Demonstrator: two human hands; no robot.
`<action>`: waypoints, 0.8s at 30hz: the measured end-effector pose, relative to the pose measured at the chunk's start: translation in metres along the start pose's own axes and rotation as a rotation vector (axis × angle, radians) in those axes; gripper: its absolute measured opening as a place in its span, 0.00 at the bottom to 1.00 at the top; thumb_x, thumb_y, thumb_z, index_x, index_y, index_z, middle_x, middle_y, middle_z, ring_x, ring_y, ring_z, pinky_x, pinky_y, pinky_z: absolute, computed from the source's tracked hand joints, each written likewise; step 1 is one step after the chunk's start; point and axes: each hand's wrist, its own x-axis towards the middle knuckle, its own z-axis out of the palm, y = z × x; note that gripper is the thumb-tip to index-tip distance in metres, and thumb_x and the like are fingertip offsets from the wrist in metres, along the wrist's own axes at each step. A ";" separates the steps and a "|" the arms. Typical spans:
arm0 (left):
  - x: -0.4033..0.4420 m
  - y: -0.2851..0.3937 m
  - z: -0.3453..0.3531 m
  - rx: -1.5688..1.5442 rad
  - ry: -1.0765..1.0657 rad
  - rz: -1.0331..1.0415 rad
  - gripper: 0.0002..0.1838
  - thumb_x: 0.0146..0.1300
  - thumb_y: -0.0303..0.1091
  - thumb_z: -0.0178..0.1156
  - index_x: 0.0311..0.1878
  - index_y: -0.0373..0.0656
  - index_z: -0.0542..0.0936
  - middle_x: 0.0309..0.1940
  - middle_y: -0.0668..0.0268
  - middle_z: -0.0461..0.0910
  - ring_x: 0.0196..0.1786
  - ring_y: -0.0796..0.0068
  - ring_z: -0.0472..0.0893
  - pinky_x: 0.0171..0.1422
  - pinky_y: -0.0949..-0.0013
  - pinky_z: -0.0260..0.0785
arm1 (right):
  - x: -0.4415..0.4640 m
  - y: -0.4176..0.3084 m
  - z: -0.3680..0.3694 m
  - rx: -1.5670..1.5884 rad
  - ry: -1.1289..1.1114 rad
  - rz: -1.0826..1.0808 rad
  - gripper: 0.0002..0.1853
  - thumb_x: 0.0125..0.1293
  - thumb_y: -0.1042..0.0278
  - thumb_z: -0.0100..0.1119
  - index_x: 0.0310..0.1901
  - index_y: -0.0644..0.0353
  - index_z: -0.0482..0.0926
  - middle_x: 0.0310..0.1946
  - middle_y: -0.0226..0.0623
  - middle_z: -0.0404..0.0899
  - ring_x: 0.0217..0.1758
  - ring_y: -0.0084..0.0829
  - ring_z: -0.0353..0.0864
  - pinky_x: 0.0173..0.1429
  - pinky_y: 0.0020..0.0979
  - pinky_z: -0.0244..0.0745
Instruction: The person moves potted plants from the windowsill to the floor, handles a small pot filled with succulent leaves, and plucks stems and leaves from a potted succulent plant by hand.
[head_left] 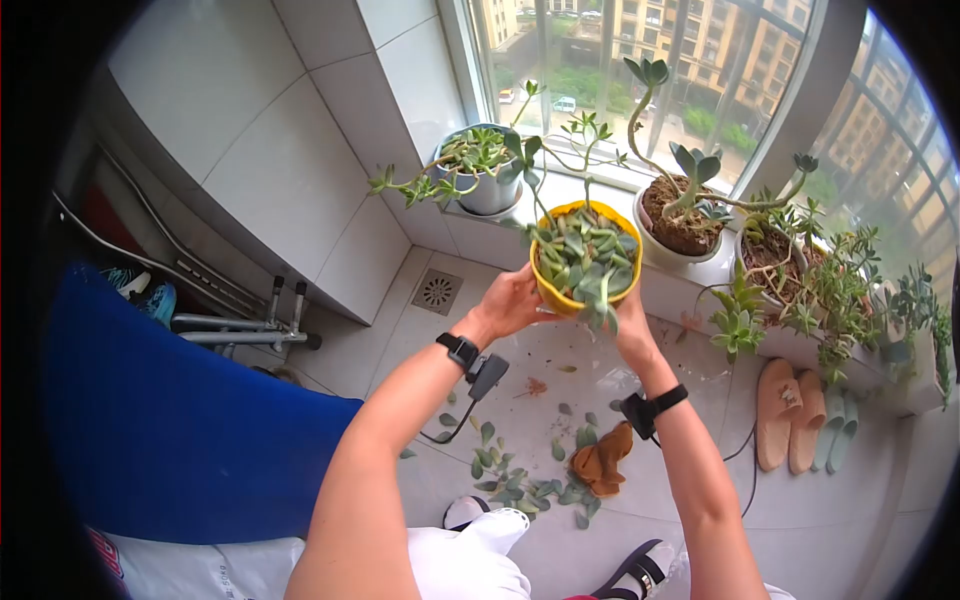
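Between my two hands is a yellow flower pot filled with thick-leaved succulents, held up in front of the window ledge. My left hand grips the pot's left side, its fingertips partly hidden under it. On the lower right, my right hand is closed against the pot, with most fingers out of sight behind it. Just behind stand a pale pot with trailing succulents and a white pot with a tall-stemmed one. Whether the yellow pot touches the ledge I cannot tell.
Loose leaves and a brown crumpled item lie on the tiled floor. More succulents line the ledge at right, above pink slippers and green slippers. A floor drain and blue cloth are at left.
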 end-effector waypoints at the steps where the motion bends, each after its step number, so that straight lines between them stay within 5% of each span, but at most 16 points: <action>1: -0.009 -0.005 -0.001 0.001 0.000 -0.032 0.27 0.74 0.49 0.47 0.71 0.49 0.67 0.70 0.65 0.68 0.69 0.61 0.70 0.71 0.44 0.64 | -0.013 0.000 0.001 0.005 -0.010 0.032 0.61 0.48 0.69 0.81 0.77 0.56 0.44 0.72 0.39 0.59 0.74 0.34 0.62 0.76 0.36 0.60; 7: -0.050 -0.034 0.001 0.064 0.083 -0.256 0.34 0.70 0.50 0.53 0.74 0.45 0.63 0.72 0.58 0.66 0.71 0.54 0.70 0.73 0.42 0.64 | -0.088 0.028 -0.010 0.001 -0.130 0.201 0.59 0.50 0.68 0.80 0.76 0.56 0.45 0.71 0.40 0.60 0.74 0.34 0.61 0.77 0.37 0.58; 10: -0.057 -0.065 -0.018 0.003 0.025 -0.369 0.34 0.71 0.50 0.48 0.73 0.40 0.62 0.70 0.50 0.68 0.67 0.48 0.74 0.74 0.45 0.65 | -0.115 0.040 -0.025 -0.085 -0.164 0.193 0.52 0.50 0.72 0.77 0.75 0.58 0.54 0.69 0.35 0.66 0.70 0.29 0.66 0.73 0.34 0.63; 13: -0.060 -0.083 0.007 0.060 0.095 -0.526 0.33 0.71 0.51 0.48 0.73 0.40 0.63 0.70 0.51 0.67 0.67 0.46 0.73 0.74 0.45 0.65 | -0.144 0.027 -0.048 0.120 -0.204 0.401 0.52 0.48 0.74 0.78 0.74 0.58 0.56 0.67 0.35 0.68 0.70 0.29 0.66 0.73 0.34 0.64; 15: -0.061 -0.104 0.013 0.000 0.103 -0.493 0.33 0.72 0.50 0.49 0.73 0.40 0.62 0.70 0.53 0.67 0.68 0.49 0.72 0.74 0.43 0.65 | -0.151 0.033 -0.062 0.160 -0.318 0.476 0.59 0.47 0.67 0.82 0.75 0.59 0.48 0.71 0.40 0.61 0.73 0.32 0.63 0.76 0.35 0.60; 21: -0.062 -0.154 0.007 -0.111 0.139 -0.520 0.26 0.76 0.41 0.45 0.72 0.39 0.63 0.72 0.54 0.62 0.71 0.51 0.69 0.75 0.42 0.65 | -0.177 0.033 -0.075 -0.138 -0.344 0.373 0.58 0.48 0.68 0.81 0.75 0.59 0.48 0.71 0.38 0.62 0.74 0.32 0.62 0.78 0.36 0.56; 22: -0.060 -0.155 0.013 -0.182 0.302 -0.632 0.26 0.76 0.40 0.46 0.71 0.38 0.63 0.71 0.54 0.65 0.70 0.52 0.70 0.75 0.45 0.66 | -0.180 0.032 -0.076 -0.090 -0.348 0.419 0.60 0.46 0.67 0.82 0.76 0.59 0.49 0.71 0.38 0.62 0.75 0.33 0.61 0.79 0.37 0.54; 24: -0.065 -0.157 0.020 -0.176 0.210 -0.661 0.25 0.76 0.40 0.45 0.71 0.38 0.63 0.70 0.54 0.67 0.70 0.54 0.71 0.75 0.48 0.66 | -0.181 0.030 -0.076 -0.050 -0.367 0.476 0.62 0.43 0.65 0.84 0.76 0.59 0.49 0.72 0.38 0.62 0.75 0.34 0.60 0.80 0.37 0.53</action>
